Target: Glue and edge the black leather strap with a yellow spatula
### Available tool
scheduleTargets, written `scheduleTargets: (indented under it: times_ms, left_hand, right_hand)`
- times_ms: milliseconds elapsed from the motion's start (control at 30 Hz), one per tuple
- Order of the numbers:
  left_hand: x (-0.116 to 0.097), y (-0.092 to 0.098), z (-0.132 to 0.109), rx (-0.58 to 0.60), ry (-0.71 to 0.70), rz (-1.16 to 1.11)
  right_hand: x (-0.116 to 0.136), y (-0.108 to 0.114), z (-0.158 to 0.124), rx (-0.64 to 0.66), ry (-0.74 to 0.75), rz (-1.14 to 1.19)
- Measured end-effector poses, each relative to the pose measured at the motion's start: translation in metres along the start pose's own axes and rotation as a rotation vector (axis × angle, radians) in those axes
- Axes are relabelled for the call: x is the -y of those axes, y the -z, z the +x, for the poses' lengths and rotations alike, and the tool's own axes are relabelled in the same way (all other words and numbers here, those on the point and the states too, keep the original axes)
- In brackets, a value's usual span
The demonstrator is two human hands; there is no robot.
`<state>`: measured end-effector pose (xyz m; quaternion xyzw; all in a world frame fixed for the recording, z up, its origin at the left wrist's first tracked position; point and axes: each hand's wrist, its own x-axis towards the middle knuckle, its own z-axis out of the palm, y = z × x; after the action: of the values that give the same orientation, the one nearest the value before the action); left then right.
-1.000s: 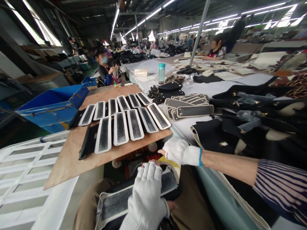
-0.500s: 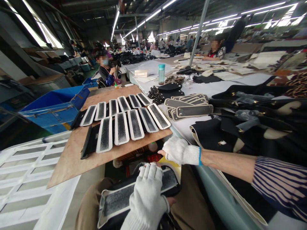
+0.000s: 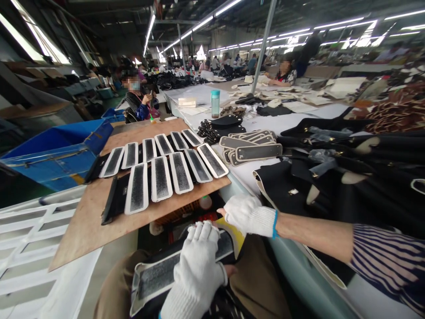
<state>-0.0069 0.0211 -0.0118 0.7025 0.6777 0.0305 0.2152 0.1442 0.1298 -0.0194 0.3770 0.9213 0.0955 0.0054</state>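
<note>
the fingers (image 3: 202,232) of the left hand (image 3: 199,261) lay flat and spread on a grey-faced black strip (image 3: 156,277) resting across the lap, pinning it, not gripping. the right hand (image 3: 247,215) hovered loosely curled by the yellow tool (image 3: 236,232) at the strip's far end; whether it held anything could not be told. the step looked like working this strip before it joined the finished rows (image 3: 159,168) on the wooden board (image 3: 83,230). next it would need lifting flat by both ends.

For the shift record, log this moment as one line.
left hand: flat on glued strip on lap | right hand: at table edge, holding nothing seen | plywood board: two rows of strips
</note>
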Motion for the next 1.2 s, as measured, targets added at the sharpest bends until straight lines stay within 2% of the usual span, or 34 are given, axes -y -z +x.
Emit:
scheduleTargets:
  times_ms: [200,400,533,667,833,1033,1200]
  left_hand:
    - [-0.001,0.009,-0.003,-0.011,-0.016,-0.010]
    - [-0.006,0.012,-0.012,-0.042,-0.004,0.006]
    - [-0.014,0.014,-0.029,0.018,0.076,0.115]
    - [-0.018,0.015,-0.035,0.134,0.015,0.073]
    - [-0.019,0.013,-0.020,0.199,-0.069,0.021]
    - [-0.016,0.006,-0.010,0.177,-0.106,0.013]
    - [-0.014,0.006,-0.008,0.211,-0.114,-0.042]
  right_hand:
    - [0.010,-0.007,-0.016,-0.123,-0.114,-0.028]
    - [0.009,-0.007,-0.020,-0.137,-0.179,-0.001]
    - [-0.007,-0.008,-0.025,-0.103,-0.256,-0.001]
    - [-0.021,-0.013,-0.025,-0.067,-0.309,0.000]
    - [-0.020,-0.017,-0.022,-0.067,-0.272,-0.003]
    - [-0.018,-0.016,-0.023,-0.049,-0.113,-0.035]
    - [-0.015,-0.016,-0.020,-0.043,-0.072,-0.043]
